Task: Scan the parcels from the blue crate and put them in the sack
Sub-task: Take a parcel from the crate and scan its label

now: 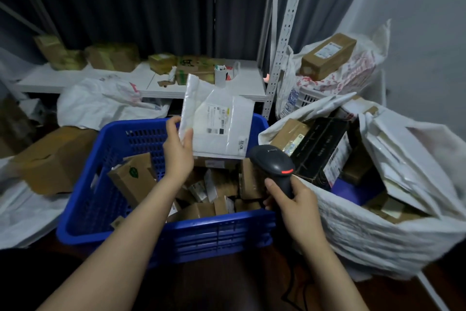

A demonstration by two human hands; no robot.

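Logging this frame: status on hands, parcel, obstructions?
Left hand holds white mailer over blue crate, label up. Right hand grips scanner, aimed toward it. Sack open at right, already holding parcels. Nothing blocking.

white flat parcel (pixel 219 124) upright above blue crate (pixel 100 199) of brown boxes; white sack (pixel 365 240) beside, seemingly near full.

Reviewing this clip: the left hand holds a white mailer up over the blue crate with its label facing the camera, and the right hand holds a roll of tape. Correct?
Not quite. The right hand holds a black barcode scanner, not tape. The head view shows the rest as stated: the left hand holds the white mailer over the blue crate, label toward the camera.
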